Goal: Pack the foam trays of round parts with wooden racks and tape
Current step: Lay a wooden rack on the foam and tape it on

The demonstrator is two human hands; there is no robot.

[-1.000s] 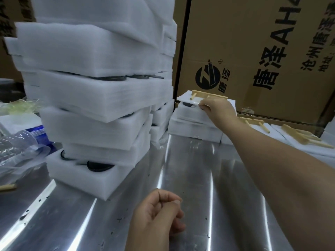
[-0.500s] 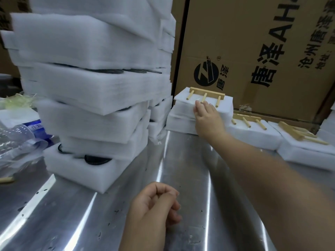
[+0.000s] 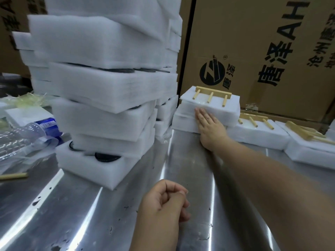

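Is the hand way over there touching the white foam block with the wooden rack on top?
Touching. The head view shows the right hand lying flat against the foam block's near side, below the wooden rack.

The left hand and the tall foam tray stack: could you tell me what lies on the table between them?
Nothing: the head view shows only bare metal table between left hand and tall foam tray stack.
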